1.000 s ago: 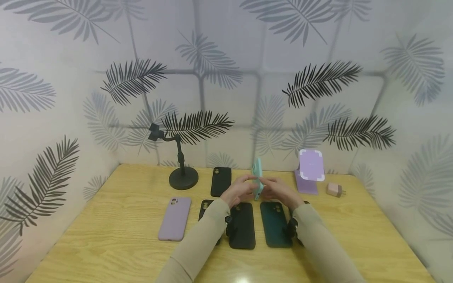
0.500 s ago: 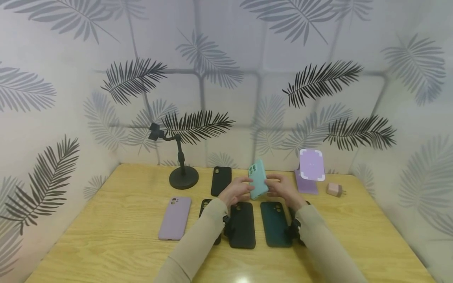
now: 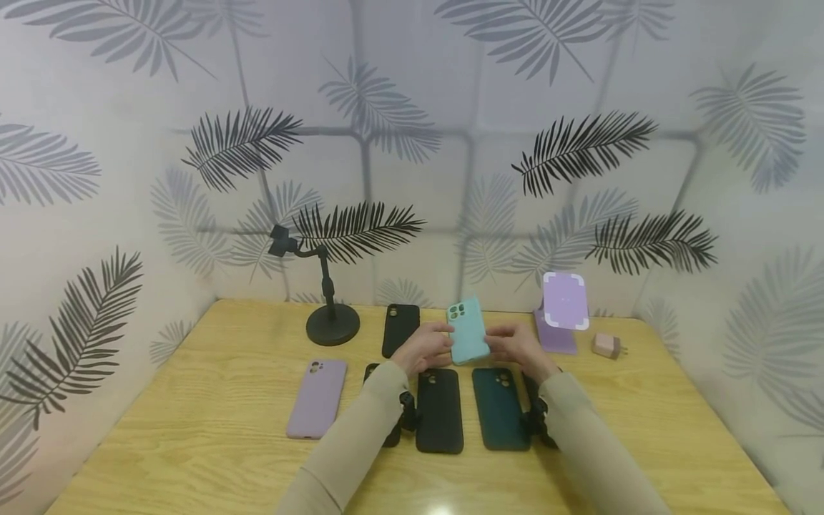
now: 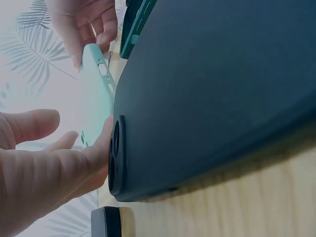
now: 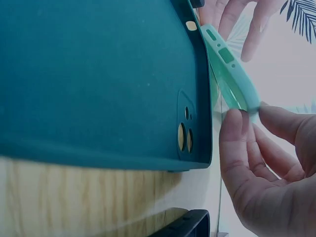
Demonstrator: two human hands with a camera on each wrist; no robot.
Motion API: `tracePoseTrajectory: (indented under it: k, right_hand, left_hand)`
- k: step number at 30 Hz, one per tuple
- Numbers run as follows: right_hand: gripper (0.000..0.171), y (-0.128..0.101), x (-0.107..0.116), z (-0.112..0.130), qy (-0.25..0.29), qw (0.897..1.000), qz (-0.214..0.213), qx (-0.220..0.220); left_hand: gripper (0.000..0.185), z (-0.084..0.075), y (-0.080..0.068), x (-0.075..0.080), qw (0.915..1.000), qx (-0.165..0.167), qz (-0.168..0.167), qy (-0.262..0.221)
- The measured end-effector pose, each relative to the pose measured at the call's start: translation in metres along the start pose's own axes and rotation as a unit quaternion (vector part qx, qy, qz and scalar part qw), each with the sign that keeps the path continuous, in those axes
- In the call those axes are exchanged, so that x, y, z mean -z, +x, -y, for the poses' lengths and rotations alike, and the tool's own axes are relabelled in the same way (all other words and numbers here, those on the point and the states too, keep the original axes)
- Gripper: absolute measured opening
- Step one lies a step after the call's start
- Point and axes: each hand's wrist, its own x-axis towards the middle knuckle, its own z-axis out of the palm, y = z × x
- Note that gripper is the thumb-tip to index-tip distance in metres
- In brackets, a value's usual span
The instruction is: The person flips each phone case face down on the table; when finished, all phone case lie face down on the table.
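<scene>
Mint-green phone case (image 3: 468,331) is held in the air between both hands, above the far ends of the cases that lie in a row on the wooden table (image 3: 193,436). It is tilted, with its back and the camera cutout facing the head camera. The left hand (image 3: 425,348) holds its left edge with the fingertips (image 4: 101,148), and the right hand (image 3: 515,345) pinches its right edge between thumb and fingers (image 5: 237,143); both hands are grasping the case, not closed tightly. Directly under the hands lie a black case (image 3: 440,409) and a dark green case (image 3: 499,408), side by side and near each other but apart, both with the back up. One more black case (image 3: 373,373) is partly hidden under the left sleeve. A lilac case (image 3: 317,398) lies further to the left, well apart from the hands. Behind the left hand another black case (image 3: 400,330) lies flat, and beside it stands a black stand with a round base (image 3: 332,323). To the right there are a lilac phone stand (image 3: 563,310) and a small pink charger (image 3: 607,346).
</scene>
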Motion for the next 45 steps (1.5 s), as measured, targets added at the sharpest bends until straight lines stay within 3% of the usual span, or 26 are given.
tracePoseTrajectory:
  k: [8,20,25,31,34,41,45]
  right_hand:
    - [0.036,-0.003,-0.001,0.002,-0.080,0.996,0.012,-0.036]
    - [0.036,-0.001,0.004,-0.004,-0.045,0.998,0.044,-0.030]
    - [0.040,-0.005,0.012,-0.007,-0.013,0.998,0.062,-0.010]
    - [0.040,-0.019,0.027,-0.004,-0.029,0.997,0.073,0.019]
    - [0.041,-0.030,0.033,-0.003,-0.047,0.994,0.089,0.031]
    - [0.041,-0.055,0.038,-0.001,-0.108,0.987,0.107,0.046]
    - [0.042,-0.063,0.040,-0.004,-0.108,0.987,0.113,0.046]
  left_hand:
    - [0.045,0.001,0.000,0.005,1.0000,0.003,0.000,-0.006]
    - [0.048,0.000,-0.002,0.008,0.9999,0.009,0.000,-0.007]
    - [0.047,-0.001,-0.009,0.006,0.9995,-0.022,-0.016,0.017]
    - [0.040,-0.003,-0.022,0.000,0.9963,-0.071,-0.022,0.043]
    - [0.040,-0.002,-0.030,-0.003,0.9961,-0.076,-0.002,0.046]
    - [0.049,-0.003,-0.047,-0.015,0.9945,-0.037,0.094,0.026]
    - [0.054,0.000,-0.054,-0.023,0.9917,-0.023,0.124,0.026]
